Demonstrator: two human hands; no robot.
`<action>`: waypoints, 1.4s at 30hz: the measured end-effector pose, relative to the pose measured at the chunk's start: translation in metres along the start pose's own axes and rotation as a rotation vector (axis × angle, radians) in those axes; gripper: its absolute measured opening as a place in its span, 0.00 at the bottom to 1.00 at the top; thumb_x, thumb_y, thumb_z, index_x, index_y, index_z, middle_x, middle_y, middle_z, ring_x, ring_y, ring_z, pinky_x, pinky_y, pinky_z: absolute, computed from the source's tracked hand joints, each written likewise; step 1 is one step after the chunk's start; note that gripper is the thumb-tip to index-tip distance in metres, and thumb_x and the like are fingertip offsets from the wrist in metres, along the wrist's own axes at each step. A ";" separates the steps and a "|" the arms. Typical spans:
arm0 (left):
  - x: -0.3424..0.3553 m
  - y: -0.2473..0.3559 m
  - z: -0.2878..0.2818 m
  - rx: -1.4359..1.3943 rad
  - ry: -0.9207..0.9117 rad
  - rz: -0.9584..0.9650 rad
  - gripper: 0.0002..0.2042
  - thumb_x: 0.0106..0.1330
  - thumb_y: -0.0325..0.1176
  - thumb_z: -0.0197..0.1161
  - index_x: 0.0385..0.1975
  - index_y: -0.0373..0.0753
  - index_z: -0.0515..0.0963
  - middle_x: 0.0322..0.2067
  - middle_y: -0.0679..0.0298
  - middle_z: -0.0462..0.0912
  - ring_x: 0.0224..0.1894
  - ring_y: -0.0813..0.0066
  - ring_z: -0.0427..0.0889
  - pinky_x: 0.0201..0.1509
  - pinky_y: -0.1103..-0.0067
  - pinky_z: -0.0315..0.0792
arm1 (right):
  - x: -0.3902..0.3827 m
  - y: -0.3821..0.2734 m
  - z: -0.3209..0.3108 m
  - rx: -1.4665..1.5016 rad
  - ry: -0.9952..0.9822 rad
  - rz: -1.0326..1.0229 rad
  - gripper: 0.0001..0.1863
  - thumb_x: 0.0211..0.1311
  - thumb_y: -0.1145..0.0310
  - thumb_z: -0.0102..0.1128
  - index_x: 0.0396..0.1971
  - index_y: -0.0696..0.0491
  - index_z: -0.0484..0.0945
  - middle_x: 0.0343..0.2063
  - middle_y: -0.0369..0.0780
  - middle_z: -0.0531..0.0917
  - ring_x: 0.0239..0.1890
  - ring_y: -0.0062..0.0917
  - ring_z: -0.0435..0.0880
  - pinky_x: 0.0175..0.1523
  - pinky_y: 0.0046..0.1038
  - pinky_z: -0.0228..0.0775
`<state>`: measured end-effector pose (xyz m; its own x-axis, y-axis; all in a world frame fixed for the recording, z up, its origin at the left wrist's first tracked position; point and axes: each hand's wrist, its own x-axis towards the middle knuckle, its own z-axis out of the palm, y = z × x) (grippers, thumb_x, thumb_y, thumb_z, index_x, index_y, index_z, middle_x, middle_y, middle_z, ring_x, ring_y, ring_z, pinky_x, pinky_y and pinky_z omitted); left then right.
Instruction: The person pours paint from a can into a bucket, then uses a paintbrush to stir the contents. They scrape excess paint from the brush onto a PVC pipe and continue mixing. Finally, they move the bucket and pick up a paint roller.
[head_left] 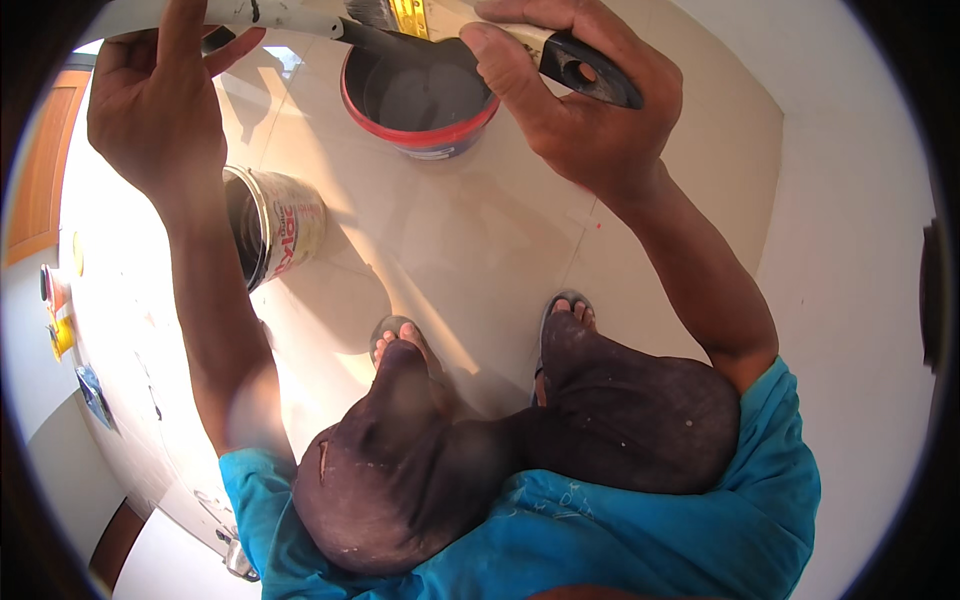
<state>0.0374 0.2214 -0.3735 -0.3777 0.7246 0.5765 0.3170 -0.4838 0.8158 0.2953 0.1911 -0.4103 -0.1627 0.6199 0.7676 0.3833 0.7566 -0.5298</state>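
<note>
My right hand [600,110] is closed round a paintbrush, its pale handle ending in a black tip with a hole [615,88]. The brush's yellow ferrule [410,18] and dark bristles point left at the top edge. My left hand [160,120] is raised at the upper left, fingers closed on a long whitish tube-like piece [285,20]. That piece runs right into a dark grey section passing just under the brush; its kind is unclear. Below both lies a red-rimmed bucket [428,138] holding grey, wet-looking material.
A cream paint pail [295,225] with a dark inside stands on the tiled floor [500,240] near my left forearm. My sandalled feet and bent knees are below. A white wall [850,250] rises at right, a wooden door [45,165] at far left. Small items lie along the left.
</note>
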 end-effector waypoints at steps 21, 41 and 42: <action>-0.002 -0.004 -0.011 0.120 0.127 -0.019 0.15 0.65 0.29 0.73 0.42 0.21 0.81 0.41 0.49 0.88 0.34 0.58 0.92 0.34 0.78 0.90 | -0.038 0.025 0.016 -0.001 -0.128 0.105 0.08 0.62 0.72 0.74 0.38 0.57 0.87 0.27 0.37 0.88 0.24 0.15 0.83 0.30 0.17 0.72; -0.011 -0.019 -0.020 -0.024 0.155 0.019 0.16 0.63 0.28 0.74 0.43 0.22 0.81 0.46 0.51 0.87 0.37 0.59 0.92 0.34 0.82 0.89 | -0.056 0.046 0.002 -0.029 -0.155 0.500 0.07 0.67 0.69 0.71 0.38 0.57 0.86 0.23 0.34 0.86 0.25 0.14 0.85 0.33 0.18 0.76; -0.012 -0.021 -0.021 -0.038 0.147 0.010 0.16 0.63 0.28 0.74 0.44 0.22 0.81 0.47 0.51 0.87 0.37 0.59 0.92 0.34 0.82 0.89 | -0.055 0.045 -0.001 0.004 -0.149 0.600 0.08 0.67 0.68 0.71 0.37 0.57 0.86 0.23 0.34 0.87 0.26 0.15 0.87 0.34 0.19 0.78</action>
<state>0.0171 0.2127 -0.3964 -0.4991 0.6411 0.5830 0.2895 -0.5108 0.8095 0.3224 0.1905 -0.4757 -0.0451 0.9598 0.2771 0.4441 0.2678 -0.8550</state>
